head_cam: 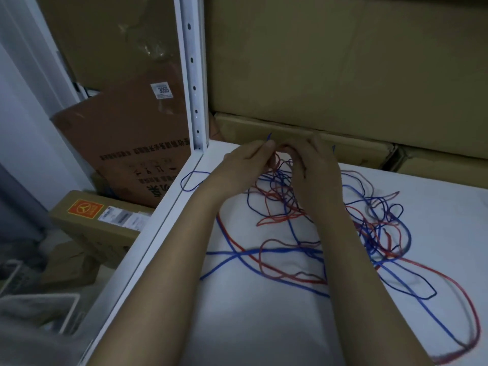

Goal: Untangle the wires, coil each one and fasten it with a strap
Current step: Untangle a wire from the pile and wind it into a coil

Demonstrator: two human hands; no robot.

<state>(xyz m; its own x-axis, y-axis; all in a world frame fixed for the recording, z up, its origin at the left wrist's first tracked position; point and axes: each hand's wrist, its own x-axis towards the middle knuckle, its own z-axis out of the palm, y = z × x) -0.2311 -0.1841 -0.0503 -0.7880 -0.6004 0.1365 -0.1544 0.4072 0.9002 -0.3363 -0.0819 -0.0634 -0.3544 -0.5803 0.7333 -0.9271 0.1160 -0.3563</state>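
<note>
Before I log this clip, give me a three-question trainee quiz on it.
1. True or false: the wires are already coiled and strapped.
2. What colours are the wires?
3. Where do the left hand and right hand work? A) near table edge B) far end of the tangle, by the cardboard boxes C) off the table

Key: 1 false, they lie loose and tangled. 2 red and blue. 3 B, both pinching wire there.
</note>
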